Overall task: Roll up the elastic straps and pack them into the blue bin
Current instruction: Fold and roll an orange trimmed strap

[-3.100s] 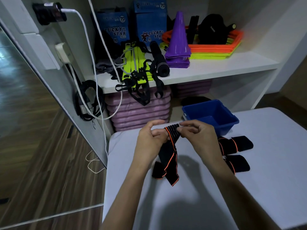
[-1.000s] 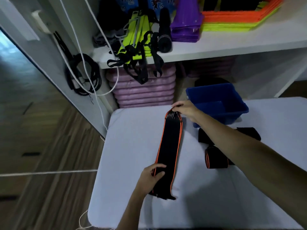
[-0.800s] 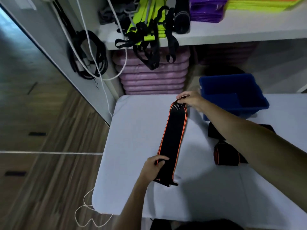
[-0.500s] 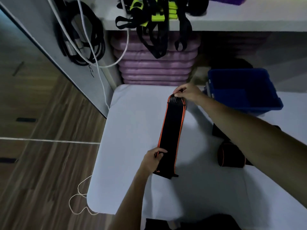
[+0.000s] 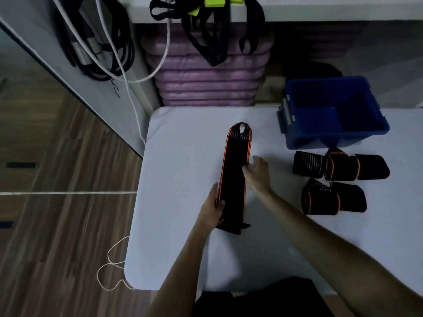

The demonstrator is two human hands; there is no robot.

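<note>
A long black elastic strap with orange edges (image 5: pixel 235 170) lies flat and stretched out on the white table (image 5: pixel 178 156), its looped end pointing away from me. My left hand (image 5: pixel 211 210) pinches the strap's left edge near its close end. My right hand (image 5: pixel 257 173) hovers with fingers spread at the strap's right edge, near its middle, holding nothing. The blue bin (image 5: pixel 332 113) stands empty at the table's far right. Two more black straps with orange trim lie just in front of the bin (image 5: pixel 341 165) and nearer me (image 5: pixel 333 200), loosely bundled.
Purple mats (image 5: pixel 206 81) are stacked under a white shelf beyond the table. Black straps (image 5: pixel 212 30) dangle from the shelf edge. Cables (image 5: pixel 98 42) hang on the wall at left. Wooden floor lies to the left of the table, with a thin cord (image 5: pixel 112 268) on it.
My right hand let go of the strap's far looped end and drew back toward its middle. My left hand stays on the near end. The camera tilted further down.
</note>
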